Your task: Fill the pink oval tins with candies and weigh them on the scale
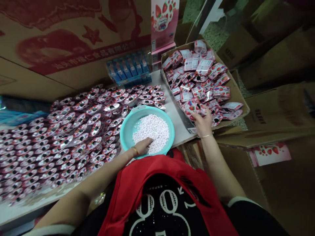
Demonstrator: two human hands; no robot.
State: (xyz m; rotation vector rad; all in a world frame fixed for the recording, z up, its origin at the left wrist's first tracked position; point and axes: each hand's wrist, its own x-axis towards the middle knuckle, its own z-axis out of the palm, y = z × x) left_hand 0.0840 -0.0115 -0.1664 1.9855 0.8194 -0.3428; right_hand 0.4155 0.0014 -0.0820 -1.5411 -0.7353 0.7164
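Observation:
A turquoise plastic bowl (pixel 123 136) stands in front of me, part filled with small white pellets (pixel 157 127). My left hand (pixel 144 146) reaches into the pellets from the near side, and its fingertips are hidden among them. At the box's near left side, my right hand (pixel 203 122) is closed on a pink strawberry-print packet (pixel 194 108). More such packets (pixel 199 65) lie jumbled in the open cardboard box (pixel 242 98), some showing a dark round hole.
Rows of upright packets (pixel 81 137) cover the left of the table (pixel 176 126). Behind them are blue packs (pixel 129 68) and a large printed carton (pixel 73 39). A pink strawberry-print display box (pixel 164 26) stands at the back. Cardboard cartons (pixel 275 111) fill the right side.

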